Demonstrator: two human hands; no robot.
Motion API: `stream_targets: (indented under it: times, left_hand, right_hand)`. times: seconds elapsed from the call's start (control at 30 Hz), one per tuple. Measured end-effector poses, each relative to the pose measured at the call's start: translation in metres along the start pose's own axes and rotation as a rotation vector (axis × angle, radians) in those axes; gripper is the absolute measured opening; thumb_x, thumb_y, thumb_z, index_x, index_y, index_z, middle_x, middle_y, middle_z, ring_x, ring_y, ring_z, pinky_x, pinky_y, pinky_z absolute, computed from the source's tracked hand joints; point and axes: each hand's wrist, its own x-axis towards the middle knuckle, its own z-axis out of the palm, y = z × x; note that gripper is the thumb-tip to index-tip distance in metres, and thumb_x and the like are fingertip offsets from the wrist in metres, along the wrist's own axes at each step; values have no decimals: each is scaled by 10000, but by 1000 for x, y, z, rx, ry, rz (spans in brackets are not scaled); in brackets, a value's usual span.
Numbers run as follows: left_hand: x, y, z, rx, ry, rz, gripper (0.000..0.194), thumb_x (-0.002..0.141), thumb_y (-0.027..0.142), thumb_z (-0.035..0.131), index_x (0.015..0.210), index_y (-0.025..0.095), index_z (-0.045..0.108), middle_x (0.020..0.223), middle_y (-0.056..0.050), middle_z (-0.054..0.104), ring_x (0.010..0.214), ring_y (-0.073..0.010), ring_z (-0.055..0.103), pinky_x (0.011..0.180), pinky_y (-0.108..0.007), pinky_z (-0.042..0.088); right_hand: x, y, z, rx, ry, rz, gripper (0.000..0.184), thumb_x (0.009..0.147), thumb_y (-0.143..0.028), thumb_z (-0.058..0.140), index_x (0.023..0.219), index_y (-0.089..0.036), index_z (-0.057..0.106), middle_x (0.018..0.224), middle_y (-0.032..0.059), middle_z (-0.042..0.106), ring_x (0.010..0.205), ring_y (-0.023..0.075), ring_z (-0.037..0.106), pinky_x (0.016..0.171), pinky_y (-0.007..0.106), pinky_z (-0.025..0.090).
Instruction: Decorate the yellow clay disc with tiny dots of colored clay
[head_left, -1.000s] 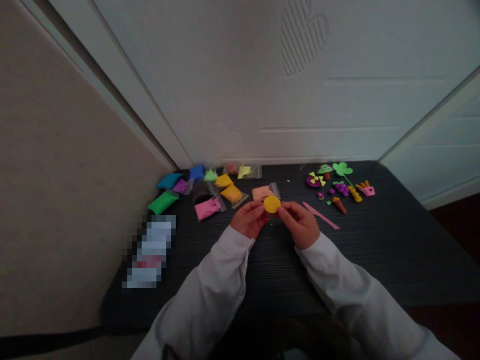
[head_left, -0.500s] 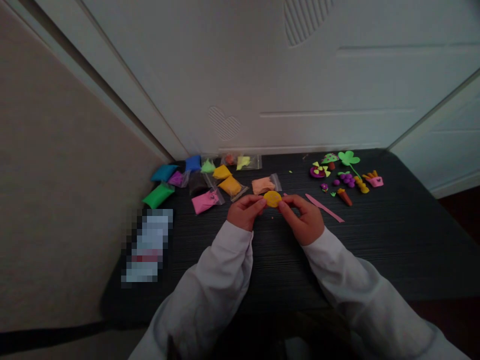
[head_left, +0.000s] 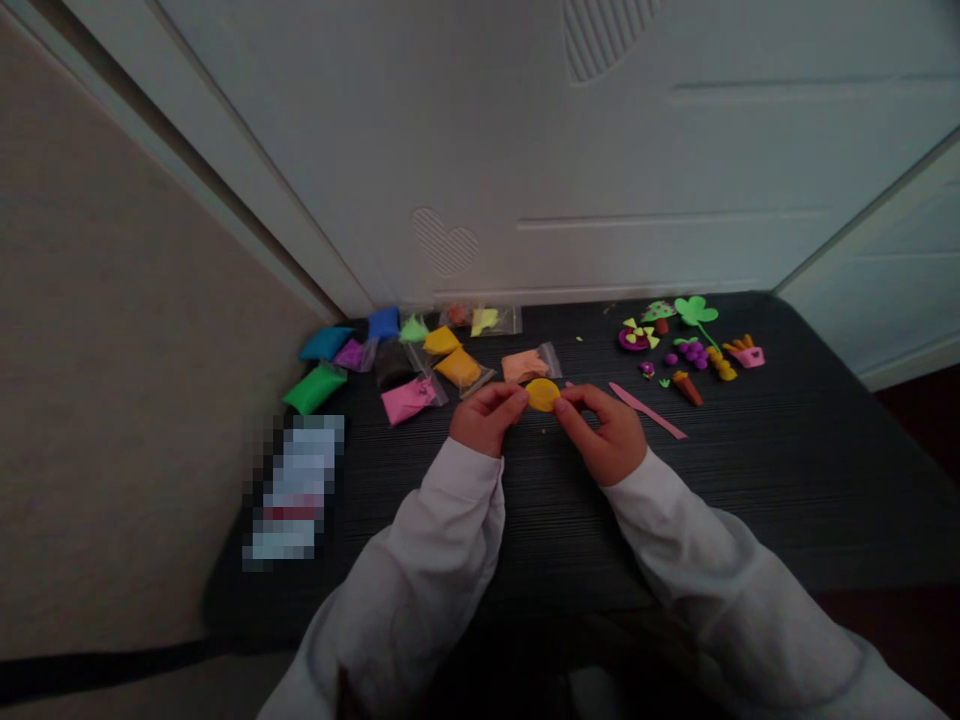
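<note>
Between my two hands is a flat, round yellow clay disc [head_left: 544, 395], held above the black table. My left hand [head_left: 487, 415] pinches its left edge between thumb and fingers. On the opposite edge, the thumb and fingers of my right hand [head_left: 606, 435] are closed. Just behind the disc lies a bag of peach clay [head_left: 525, 365]. A pink plastic clay knife [head_left: 649, 411] rests to the right of my right hand. Another pink piece shows only its tip behind my right fingers.
Several bags of coloured clay, among them a green one [head_left: 315, 388] and a pink one [head_left: 409, 400], lie at the back left. Small clay models, including a green clover [head_left: 696, 312], stand at the back right. A blurred-out phone-like object [head_left: 296, 490] lies left. A white panel [head_left: 480, 150] rises behind the table [head_left: 555, 540].
The disc has turned slightly and its face looks smoother from here. Both hands keep their pinch on it. The whole view has shifted a little.
</note>
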Motion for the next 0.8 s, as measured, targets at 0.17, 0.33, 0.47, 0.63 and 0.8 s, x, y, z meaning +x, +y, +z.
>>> stream_targets:
  times: [0.17,0.33,0.47,0.63,0.8]
  left_hand:
    - [-2,1,1,9,-13,6,248,513,329,679,659,141,609,539,20,555,473,-44,447,469,-193,322]
    - [-3,5,1,-8,-62,-2,237,551,349,651,665,144,613,551,10,557,476,-47,446,468,-198,317]
    - [0,2,-3,69,-53,43,244,505,317,686,654,132,628,520,14,551,465,-44,430,484,-206,325]
    - [-2,2,-4,48,-54,11,255,476,320,703,627,128,630,523,15,567,474,-44,460,498,-201,345]
    - [-5,6,-1,-84,-111,-93,276,467,297,715,672,135,625,547,15,583,480,-45,483,493,-197,355]
  right_hand:
    - [0,-1,-1,-16,3,-5,147,762,-291,464,787,-199,575,723,7,628,684,138,570,727,289,425]
    - [0,0,-1,-13,-14,-8,145,765,-295,460,793,-206,570,710,2,626,689,141,573,757,300,420]
    - [0,-2,-2,11,-20,-5,146,764,-289,463,783,-195,573,706,0,620,654,128,565,787,307,409]
    - [-1,1,0,143,-31,56,180,763,-317,474,828,-183,576,729,14,606,678,127,564,659,256,433]
    - [-1,9,4,266,-30,120,201,753,-369,485,791,-199,585,685,2,595,634,123,551,609,254,433]
